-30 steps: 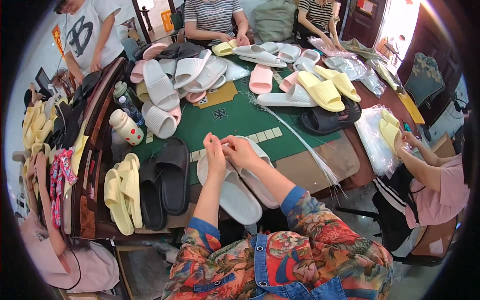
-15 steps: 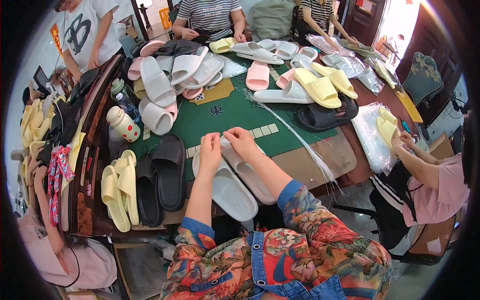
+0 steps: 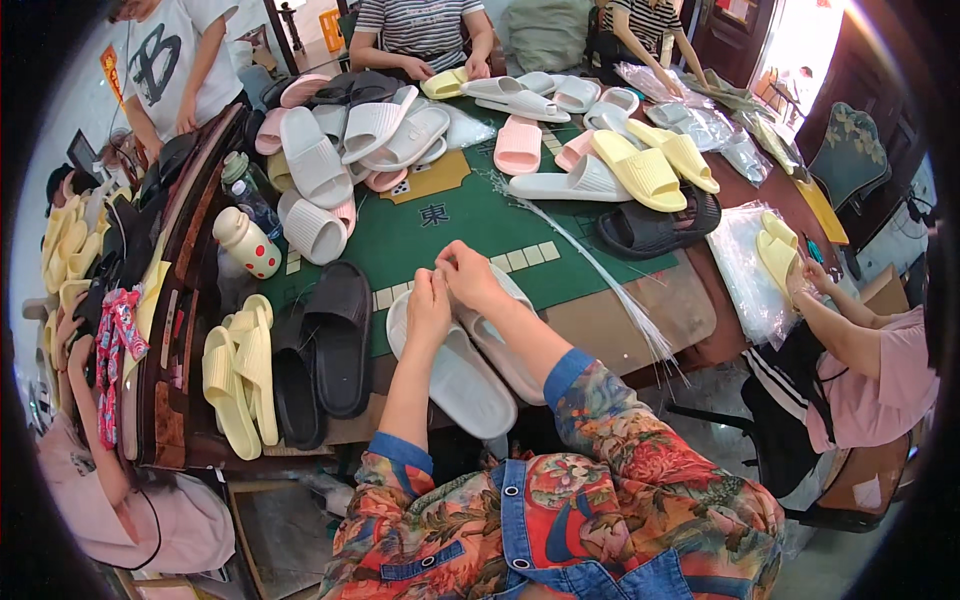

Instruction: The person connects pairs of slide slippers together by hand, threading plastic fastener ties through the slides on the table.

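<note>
Left hand [image 3: 428, 308] and right hand [image 3: 472, 280] close together (hold on anything unclear) over pale grey slippers [image 3: 468, 388]

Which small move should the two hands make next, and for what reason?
Probably the left hand and the right hand should lower a little toward the pale slippers, because in this view they overlap the slippers' far ends, with fingertips close together. What they pinch, if anything, is too small to tell.

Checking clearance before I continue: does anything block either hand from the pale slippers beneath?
Nothing visible stands between the pale slippers and the left hand or right hand; black slippers lie left of the pair.
</note>
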Tool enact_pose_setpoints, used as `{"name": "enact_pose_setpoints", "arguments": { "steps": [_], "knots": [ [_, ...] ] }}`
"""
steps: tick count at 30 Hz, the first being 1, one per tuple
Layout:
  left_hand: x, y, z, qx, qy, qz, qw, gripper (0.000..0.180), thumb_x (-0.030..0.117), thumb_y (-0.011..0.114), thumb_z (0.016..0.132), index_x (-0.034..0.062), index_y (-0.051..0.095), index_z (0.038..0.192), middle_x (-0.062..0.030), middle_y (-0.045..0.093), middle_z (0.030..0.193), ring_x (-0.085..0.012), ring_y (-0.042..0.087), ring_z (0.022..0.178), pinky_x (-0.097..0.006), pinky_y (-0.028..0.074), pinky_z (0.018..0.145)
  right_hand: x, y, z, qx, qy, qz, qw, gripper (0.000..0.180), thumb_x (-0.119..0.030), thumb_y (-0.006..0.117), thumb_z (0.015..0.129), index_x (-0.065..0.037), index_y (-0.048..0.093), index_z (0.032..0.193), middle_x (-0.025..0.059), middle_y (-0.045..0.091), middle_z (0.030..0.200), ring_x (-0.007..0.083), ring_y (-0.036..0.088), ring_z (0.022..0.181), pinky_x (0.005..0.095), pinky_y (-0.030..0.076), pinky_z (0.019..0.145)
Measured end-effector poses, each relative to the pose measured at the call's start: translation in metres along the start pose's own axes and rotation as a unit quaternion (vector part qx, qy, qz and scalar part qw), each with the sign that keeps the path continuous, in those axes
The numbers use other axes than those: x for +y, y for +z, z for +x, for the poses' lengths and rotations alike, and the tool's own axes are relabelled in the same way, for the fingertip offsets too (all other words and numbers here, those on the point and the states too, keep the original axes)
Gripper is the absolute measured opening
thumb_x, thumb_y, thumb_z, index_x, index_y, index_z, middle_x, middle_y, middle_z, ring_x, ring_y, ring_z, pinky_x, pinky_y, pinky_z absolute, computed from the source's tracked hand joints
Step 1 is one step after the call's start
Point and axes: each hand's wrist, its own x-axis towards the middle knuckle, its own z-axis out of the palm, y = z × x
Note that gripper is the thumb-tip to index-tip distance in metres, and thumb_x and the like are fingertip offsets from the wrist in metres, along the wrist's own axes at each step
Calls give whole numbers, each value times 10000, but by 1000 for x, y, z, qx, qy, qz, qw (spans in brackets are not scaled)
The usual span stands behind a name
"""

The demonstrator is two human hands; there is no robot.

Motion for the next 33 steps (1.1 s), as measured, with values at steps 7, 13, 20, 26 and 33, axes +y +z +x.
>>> {"name": "enact_pose_setpoints", "arguments": {
  "steps": [7, 13, 20, 26, 33],
  "knots": [
    [-27, -7, 3, 19, -132, -340, 931, 179, 201, 476, 914, 79, 481, 784, 52, 434, 622, -31, 346, 522, -194, 282, 473, -12, -25, -11, -181, -44, 89, 978, 126, -128, 561, 831, -6, 546, 857, 40, 587, 739, 111, 535, 642, 263, 443, 600],
    [-22, -7, 5, 30, -147, -406, 902, 138, 162, 524, 888, 47, 531, 813, 54, 430, 634, -28, 332, 545, -191, 271, 487, 10, -18, 2, -99, 64, 217, 969, 120, -131, 616, 789, -28, 572, 829, 17, 574, 690, 85, 502, 583, 236, 408, 511],
    [-24, -13, 5, 27, -151, -437, 886, 102, 125, 532, 874, 29, 559, 895, 48, 465, 684, -22, 326, 541, -177, 275, 492, -7, -24, -7, -135, 142, 277, 941, 102, -160, 624, 806, -74, 595, 854, -48, 543, 718, 34, 456, 603, 172, 367, 501],
    [-13, -12, 2, 47, -173, -395, 901, 103, 153, 564, 862, 64, 575, 912, 45, 569, 814, -14, 445, 663, -170, 343, 584, -5, -25, -9, -135, 135, 243, 951, 97, -146, 618, 811, -66, 611, 865, -51, 547, 729, 30, 446, 620, 179, 375, 538],
    [-19, -13, 3, 23, -183, -370, 910, 107, 177, 566, 857, 72, 586, 870, 53, 563, 790, -18, 434, 659, -183, 342, 592, 2, -19, -10, -150, 65, 207, 965, 107, -121, 599, 822, -26, 604, 872, -29, 562, 758, 41, 469, 672, 189, 385, 596]
  ]
}}
